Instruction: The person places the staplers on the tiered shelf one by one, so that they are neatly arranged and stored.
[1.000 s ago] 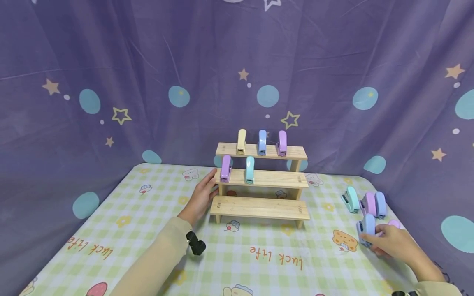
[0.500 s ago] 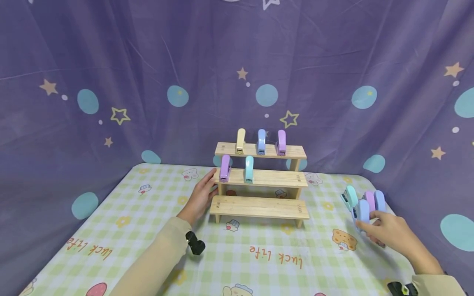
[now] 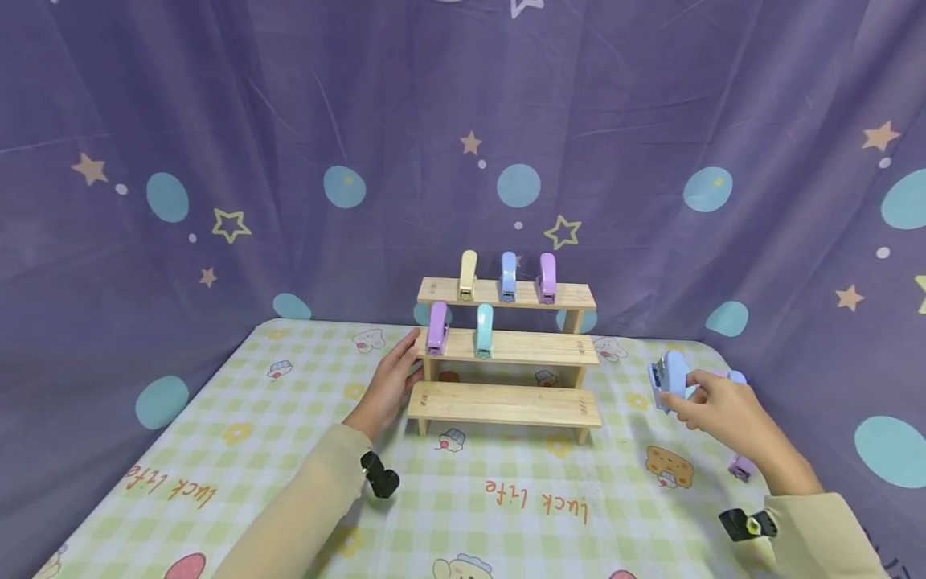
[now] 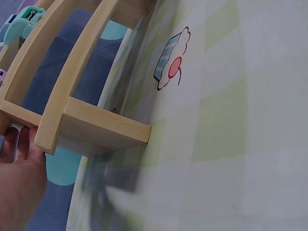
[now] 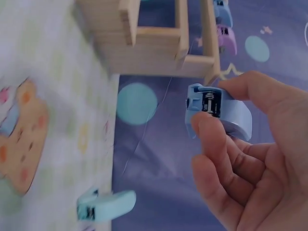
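Observation:
In the head view, my right hand (image 3: pixel 719 406) pinches a blue stapler (image 3: pixel 673 378) between thumb and fingers, raised over the right side of the table. The right wrist view shows the metal inside of this blue stapler (image 5: pixel 211 103) facing the camera. My left hand (image 3: pixel 391 382) touches the left end of the wooden three-step rack (image 3: pixel 506 402), its fingers reaching along the side. Yellow (image 3: pixel 468 275), blue (image 3: pixel 509 277) and purple (image 3: pixel 547 278) staplers stand on the top step. The middle step bears a purple stapler (image 3: pixel 437 328) and a teal stapler (image 3: pixel 484 330) at its left.
Behind my right hand, a blue stapler (image 3: pixel 736 377) and a purple one are mostly hidden. Another purple stapler (image 3: pixel 741 467) lies by my right wrist. A mint stapler (image 5: pixel 108 206) shows in the right wrist view. A purple curtain (image 3: pixel 405 121) hangs behind the checked tablecloth (image 3: pixel 289 450).
My right hand has lifted the blue stapler from the right side of the table and carried it up, away from me and to the left. My left hand stays at the rack.

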### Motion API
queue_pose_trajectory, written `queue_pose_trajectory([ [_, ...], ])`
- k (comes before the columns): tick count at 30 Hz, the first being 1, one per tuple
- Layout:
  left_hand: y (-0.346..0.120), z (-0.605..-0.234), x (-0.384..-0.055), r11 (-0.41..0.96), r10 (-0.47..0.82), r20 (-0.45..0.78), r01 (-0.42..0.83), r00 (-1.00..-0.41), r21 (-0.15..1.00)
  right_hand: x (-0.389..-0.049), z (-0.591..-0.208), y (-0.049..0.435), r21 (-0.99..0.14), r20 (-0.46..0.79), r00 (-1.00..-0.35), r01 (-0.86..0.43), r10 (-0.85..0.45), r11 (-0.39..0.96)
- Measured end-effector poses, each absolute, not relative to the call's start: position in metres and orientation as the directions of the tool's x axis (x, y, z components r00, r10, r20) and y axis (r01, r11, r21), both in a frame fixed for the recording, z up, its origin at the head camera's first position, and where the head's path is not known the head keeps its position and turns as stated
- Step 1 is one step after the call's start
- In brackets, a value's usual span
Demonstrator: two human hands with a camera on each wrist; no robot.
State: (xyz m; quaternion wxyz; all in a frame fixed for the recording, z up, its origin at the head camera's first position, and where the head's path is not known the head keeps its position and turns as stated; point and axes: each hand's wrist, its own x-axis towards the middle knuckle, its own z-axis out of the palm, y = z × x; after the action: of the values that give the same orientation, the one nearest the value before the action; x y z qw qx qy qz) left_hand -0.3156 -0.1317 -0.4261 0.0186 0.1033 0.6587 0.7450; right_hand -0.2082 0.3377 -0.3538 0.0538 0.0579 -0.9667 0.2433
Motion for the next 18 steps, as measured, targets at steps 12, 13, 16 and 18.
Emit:
queue_pose_trajectory([
  [12,-0.131,-0.427,-0.317,-0.142,0.169,0.138,0.115,-0.976,0.983,-0.237,-0.341,0.292,-0.489,0.24,-0.961,-0.243,-0.138,0.838],
  [13,-0.131,-0.427,-0.317,-0.144,0.167,0.137,0.114,-0.976,0.983,-0.239,-0.34,0.289,-0.496,0.239,-0.961,-0.245,-0.14,0.833],
  [16,-0.131,-0.427,-0.317,-0.141,0.168,0.135,0.112,-0.976,0.984,-0.245,-0.338,0.278,-0.51,0.246,-0.957,-0.262,-0.152,0.819],
  [18,-0.131,-0.426,-0.317,-0.138,0.167,0.133,0.11,-0.977,0.984,-0.25,-0.337,0.271,-0.523,0.244,-0.957,-0.265,-0.156,0.81],
])
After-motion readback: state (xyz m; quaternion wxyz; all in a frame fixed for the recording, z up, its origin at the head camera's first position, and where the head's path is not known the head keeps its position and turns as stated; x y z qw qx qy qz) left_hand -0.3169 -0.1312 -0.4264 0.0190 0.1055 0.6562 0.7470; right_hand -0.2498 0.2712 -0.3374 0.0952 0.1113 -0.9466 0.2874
